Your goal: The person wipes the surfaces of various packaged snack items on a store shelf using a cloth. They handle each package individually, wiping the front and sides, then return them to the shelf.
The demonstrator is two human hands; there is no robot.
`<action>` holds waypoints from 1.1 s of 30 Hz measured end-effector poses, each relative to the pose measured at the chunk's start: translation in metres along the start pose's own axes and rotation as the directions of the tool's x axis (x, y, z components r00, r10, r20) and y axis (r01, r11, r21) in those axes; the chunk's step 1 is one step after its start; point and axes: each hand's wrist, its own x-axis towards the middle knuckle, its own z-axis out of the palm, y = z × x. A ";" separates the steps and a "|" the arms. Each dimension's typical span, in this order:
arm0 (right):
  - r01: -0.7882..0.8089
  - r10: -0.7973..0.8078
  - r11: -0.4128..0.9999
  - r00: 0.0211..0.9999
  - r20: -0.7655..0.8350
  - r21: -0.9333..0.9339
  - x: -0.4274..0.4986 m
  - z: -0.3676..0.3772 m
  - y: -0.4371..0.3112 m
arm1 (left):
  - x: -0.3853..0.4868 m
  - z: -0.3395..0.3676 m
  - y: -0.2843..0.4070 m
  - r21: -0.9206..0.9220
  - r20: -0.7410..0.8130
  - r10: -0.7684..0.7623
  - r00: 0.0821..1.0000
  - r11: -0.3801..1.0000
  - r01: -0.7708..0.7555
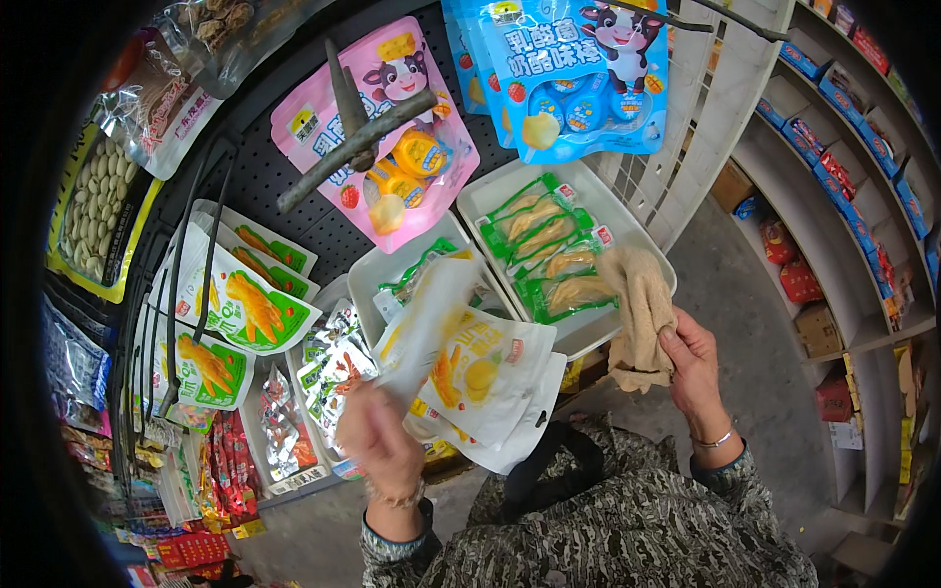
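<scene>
My left hand [382, 441] grips the lower end of a white and yellow snack pouch [434, 316], blurred by motion. Under and beside that pouch, more white pouches [492, 378] with yellow print lie over the near edge of the trays. A crumpled beige cloth [639, 316] hangs from my right hand [691, 364], pinched between thumb and fingers. The cloth overlaps the right edge of a white plastic tray [650, 239] that holds several green-edged vacuum packs [548, 239]. To its left, a second white tray [367, 283] is partly hidden by the blurred pouch.
Pink [397, 140] and blue [588, 81] snack bags hang on the black pegboard [294, 198]. A metal display hook [356, 140] juts toward me. White-green pouches [246, 301] hang on wire hooks at left. Shelves [779, 191] with boxed goods stand across the aisle floor [735, 323].
</scene>
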 end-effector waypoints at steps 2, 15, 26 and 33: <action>0.016 -0.015 0.999 0.999 0.030 -0.048 0.001 0.008 -0.004 | -0.008 -0.013 0.003 -0.140 -0.247 -0.202 0.948 0.975 0.171; 0.756 -0.209 0.647 0.294 0.933 -0.094 -0.017 0.197 -0.002 | -0.101 -0.014 0.002 -0.862 0.315 -0.899 0.305 -0.137 0.488; 0.878 -0.139 -0.035 0.469 0.872 -0.477 0.089 0.226 0.093 | -0.138 -0.023 -0.008 -0.714 0.445 -0.778 0.443 -0.010 0.700; 0.676 -0.093 0.268 0.727 0.680 -0.687 0.098 0.186 0.078 | -0.131 -0.021 -0.011 -0.855 0.342 -0.772 0.535 -0.019 0.519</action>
